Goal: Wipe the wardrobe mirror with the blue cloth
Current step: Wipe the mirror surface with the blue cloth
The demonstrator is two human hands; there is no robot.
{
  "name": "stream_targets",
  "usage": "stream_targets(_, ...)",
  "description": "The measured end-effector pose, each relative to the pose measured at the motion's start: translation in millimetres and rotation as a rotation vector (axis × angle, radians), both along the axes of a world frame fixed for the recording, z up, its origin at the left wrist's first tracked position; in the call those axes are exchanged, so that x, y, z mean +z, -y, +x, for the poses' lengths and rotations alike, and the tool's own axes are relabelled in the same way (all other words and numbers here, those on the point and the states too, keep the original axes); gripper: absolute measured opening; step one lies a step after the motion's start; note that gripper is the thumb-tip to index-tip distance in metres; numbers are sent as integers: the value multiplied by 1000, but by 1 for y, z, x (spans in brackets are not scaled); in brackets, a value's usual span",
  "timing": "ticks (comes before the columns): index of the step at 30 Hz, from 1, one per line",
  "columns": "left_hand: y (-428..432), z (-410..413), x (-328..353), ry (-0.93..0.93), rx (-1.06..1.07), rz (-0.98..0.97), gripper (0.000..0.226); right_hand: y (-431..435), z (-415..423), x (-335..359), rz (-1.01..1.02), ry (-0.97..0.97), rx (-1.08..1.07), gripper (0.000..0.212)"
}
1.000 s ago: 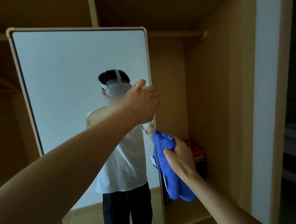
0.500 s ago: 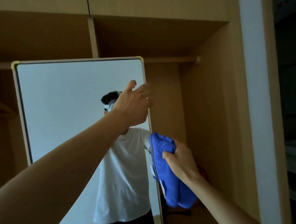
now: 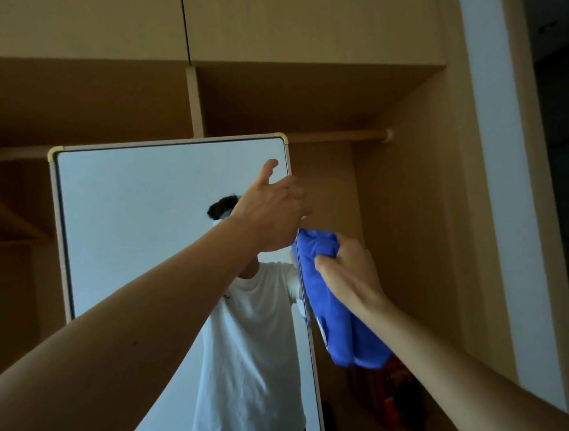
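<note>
Plainly, the blue cloth is not yet on the glass. The right hand grips it in a bunch just off the right edge of the mirror, below the top right corner, and the loose end hangs down under the fist. The left hand is at that same edge, a little higher, with its thumb spread in front of the glass and its fingers reaching to the frame. The fingers are blurred, so I cannot tell whether they close on the frame or only rest there.

To do this step well, I judge the left hand should steady the mirror by its frame rather than the glass, so it leaves no prints and the panel does not shift under pressure. The cloth wants bringing round onto the face and flattening under the palm. Then it can start at the top right corner and work down in overlapping passes.

The glass is open from the top edge across to the left edge. Right of the mirror the wardrobe bay is open, with a rail level with the top edge and something red low down, too dim to name. The side wall stands well apart, so the elbow has space.
</note>
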State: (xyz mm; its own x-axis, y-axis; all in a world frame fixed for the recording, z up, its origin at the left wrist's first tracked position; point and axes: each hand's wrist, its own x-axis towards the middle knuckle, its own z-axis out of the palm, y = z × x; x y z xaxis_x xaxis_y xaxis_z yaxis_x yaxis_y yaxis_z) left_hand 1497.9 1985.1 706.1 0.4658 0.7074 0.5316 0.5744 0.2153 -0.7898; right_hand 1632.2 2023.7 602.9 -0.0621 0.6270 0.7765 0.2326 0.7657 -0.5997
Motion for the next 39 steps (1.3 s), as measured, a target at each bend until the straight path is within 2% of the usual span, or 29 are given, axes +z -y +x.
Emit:
stream_targets(3, -3, 2, 5, 42, -55, 22, 31, 0, 5, 15, -7, 34, 130, 24)
stream_targets(6, -4, -5, 9, 156, -137, 28, 38, -1, 12, 10, 26, -21, 224, 26)
stream_targets(9, -3, -14, 13, 255, -231, 105, 50, -9, 15, 5, 46, 12, 194, 20)
stream_targets(12, -2, -17, 19, 366, -251, 206, 60, -14, 13, 3, 54, 71, 192, 31)
stream_targets(15, -3, -17, 30, 549, -205, 244, 66, -18, 12, -2, -50, 120, 176, 23)
stream_targets(17, -5, -18, 35, 612, -198, 247, 67, -22, 13, -3, -102, 136, 129, 28)
stream_targets(23, -3, -18, 41, 641, -190, 255, 72, -11, 5, 12, -76, 82, 71, 26)
stream_targets(25, -1, -17, 46, 681, -211, 247, 66, -6, 0, 28, -20, 51, 51, 19)
stream_targets(30, 1, -15, 52, 764, -265, 213, 65, 5, -6, 79, 63, 6, -24, 18)
stream_targets(34, -3, -15, 48, 726, -281, 247, 61, 7, -7, 116, 97, 48, -95, 19)
stream_targets(37, -1, -18, 49, 698, -275, 240, 61, 3, -7, 113, 72, 74, -97, 21)
stream_targets(39, 3, -22, 53, 684, -257, 217, 61, -1, -5, 96, 59, 95, -86, 14)
